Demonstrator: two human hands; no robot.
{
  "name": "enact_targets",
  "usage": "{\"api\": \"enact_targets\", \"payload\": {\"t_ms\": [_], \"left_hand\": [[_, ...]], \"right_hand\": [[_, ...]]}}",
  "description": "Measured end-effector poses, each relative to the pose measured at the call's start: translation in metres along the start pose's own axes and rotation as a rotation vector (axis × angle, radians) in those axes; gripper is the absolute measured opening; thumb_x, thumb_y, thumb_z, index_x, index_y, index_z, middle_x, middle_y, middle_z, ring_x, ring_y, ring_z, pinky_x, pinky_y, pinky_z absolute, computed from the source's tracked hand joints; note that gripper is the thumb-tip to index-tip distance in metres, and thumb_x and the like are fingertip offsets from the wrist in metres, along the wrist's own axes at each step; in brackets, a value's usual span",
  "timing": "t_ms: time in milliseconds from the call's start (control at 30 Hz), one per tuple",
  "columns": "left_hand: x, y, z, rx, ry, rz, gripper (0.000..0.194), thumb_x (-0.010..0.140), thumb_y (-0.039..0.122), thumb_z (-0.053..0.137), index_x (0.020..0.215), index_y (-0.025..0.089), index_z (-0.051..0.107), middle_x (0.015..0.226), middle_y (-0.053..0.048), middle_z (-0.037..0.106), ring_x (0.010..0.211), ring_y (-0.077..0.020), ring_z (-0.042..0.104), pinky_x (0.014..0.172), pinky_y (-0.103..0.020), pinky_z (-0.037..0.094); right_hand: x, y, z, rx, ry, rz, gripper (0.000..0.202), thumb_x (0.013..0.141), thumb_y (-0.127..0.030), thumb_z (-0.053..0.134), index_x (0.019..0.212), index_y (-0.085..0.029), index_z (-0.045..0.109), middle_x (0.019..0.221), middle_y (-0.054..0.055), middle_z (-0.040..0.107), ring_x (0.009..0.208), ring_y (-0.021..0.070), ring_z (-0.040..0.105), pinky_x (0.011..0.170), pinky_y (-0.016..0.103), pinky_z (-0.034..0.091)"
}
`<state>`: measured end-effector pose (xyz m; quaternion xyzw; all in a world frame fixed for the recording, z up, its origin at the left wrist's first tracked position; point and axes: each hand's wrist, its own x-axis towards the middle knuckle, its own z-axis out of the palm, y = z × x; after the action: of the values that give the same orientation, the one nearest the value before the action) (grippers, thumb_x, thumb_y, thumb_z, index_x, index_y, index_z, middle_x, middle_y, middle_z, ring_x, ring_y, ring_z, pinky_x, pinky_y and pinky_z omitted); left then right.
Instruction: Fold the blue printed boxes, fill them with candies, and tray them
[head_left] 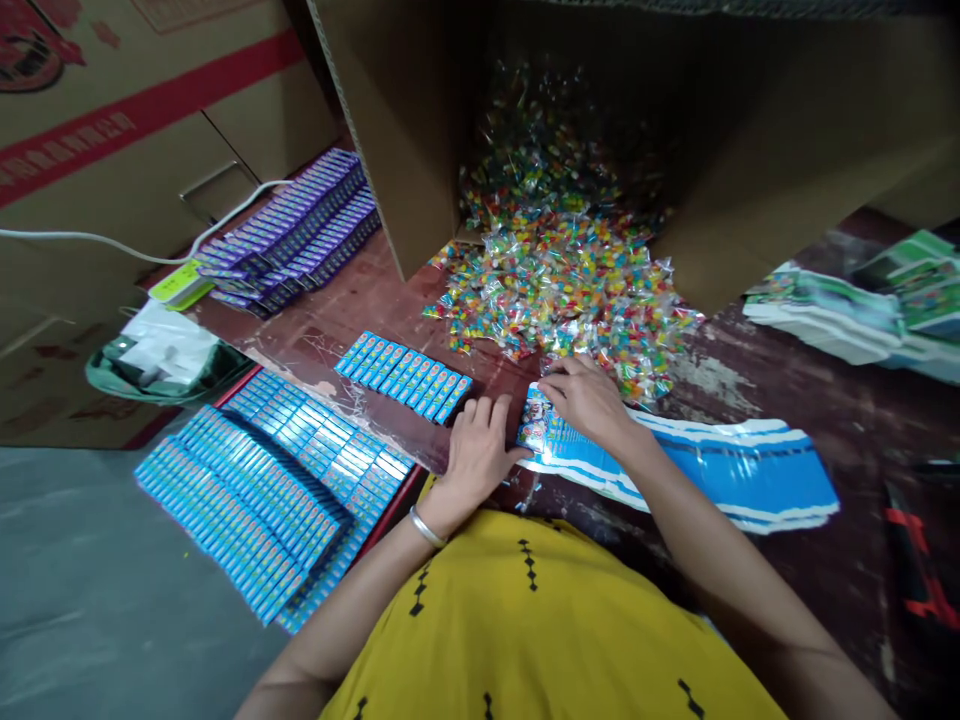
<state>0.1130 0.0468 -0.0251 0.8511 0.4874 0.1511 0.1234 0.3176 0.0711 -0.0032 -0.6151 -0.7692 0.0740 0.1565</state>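
Right hand [590, 398], fingers narrow, grip undeterminable, at blue packets [720, 470] toward three o'clock; left hand [476, 450], loosely open, beside box row [405, 375] at ten. Apparently remaining: candy sachets [577, 280] at twelve, box stacks [240, 505] at eight. Finished portion unclear.

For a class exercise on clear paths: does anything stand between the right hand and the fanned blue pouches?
Nothing visible does: the right hand is at the left end of the fanned blue pouches; clear candy packets lie beyond.

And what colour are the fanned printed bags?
Mostly blue, edged in white; head view shows the bags best.
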Motion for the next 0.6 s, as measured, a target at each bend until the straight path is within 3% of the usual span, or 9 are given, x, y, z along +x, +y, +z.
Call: {"api": "enact_targets", "payload": {"t_ms": [100,233,333,433,500,600], "left_hand": [[0.001,-0.001,0.001,0.003,-0.014,-0.017,0.085,0.064,0.045,0.082,0.133,0.015,0.043,0.11,-0.013,0.056,0.104,-0.0323,0.05,0.086,-0.044,0.044],[-0.001,0.004,-0.004,-0.193,-0.021,-0.044,0.078,0.071,0.049,0.075,0.134,0.015,0.043,0.118,-0.016,0.058,0.11,-0.0334,0.053,0.094,-0.048,0.044],[0.0,0.011,-0.012,-0.401,-0.012,-0.078,0.079,0.075,0.058,0.068,0.137,0.016,0.042,0.124,-0.017,0.057,0.114,-0.0337,0.056,0.097,-0.048,0.045],[0.004,0.014,-0.021,-0.556,0.018,-0.12,0.074,0.077,0.055,0.067,0.138,0.019,0.045,0.13,-0.016,0.056,0.12,-0.0338,0.055,0.101,-0.048,0.043],[0.007,0.012,-0.026,-0.752,-0.021,-0.139,0.069,0.077,0.051,0.07,0.135,0.019,0.049,0.132,-0.014,0.056,0.121,-0.0324,0.054,0.103,-0.046,0.041],[0.012,0.005,-0.032,-1.203,-0.2,-0.172,0.061,0.08,0.045,0.07,0.132,0.017,0.053,0.127,-0.012,0.062,0.115,-0.0284,0.059,0.101,-0.041,0.044]], "right_hand": [[-0.003,-0.005,-0.01,0.079,0.029,-0.02,0.018,0.09,-0.03,0.058,0.094,-0.022,0.074,0.112,0.01,0.066,0.111,0.0309,0.052,0.093,0.046,0.044],[-0.003,-0.016,-0.016,0.442,0.041,0.189,0.01,0.085,-0.03,0.063,0.081,-0.021,0.066,0.079,0.003,0.068,0.073,0.0202,0.062,0.068,0.035,0.049],[-0.001,-0.026,-0.016,0.785,0.035,0.375,0.016,0.081,-0.035,0.065,0.074,-0.021,0.059,0.06,-0.003,0.059,0.05,0.0135,0.053,0.048,0.027,0.043],[-0.003,-0.034,-0.017,1.025,0.031,0.47,0.023,0.081,-0.042,0.065,0.077,-0.021,0.059,0.054,-0.005,0.053,0.041,0.0113,0.047,0.04,0.025,0.039],[-0.009,-0.039,-0.02,1.124,0.027,0.426,0.027,0.086,-0.047,0.06,0.088,-0.02,0.064,0.059,-0.003,0.056,0.044,0.0118,0.05,0.04,0.025,0.04],[-0.021,-0.046,-0.025,1.123,-0.058,0.243,0.034,0.092,-0.046,0.053,0.113,-0.022,0.065,0.07,-0.001,0.06,0.054,0.012,0.054,0.048,0.025,0.043]]}}
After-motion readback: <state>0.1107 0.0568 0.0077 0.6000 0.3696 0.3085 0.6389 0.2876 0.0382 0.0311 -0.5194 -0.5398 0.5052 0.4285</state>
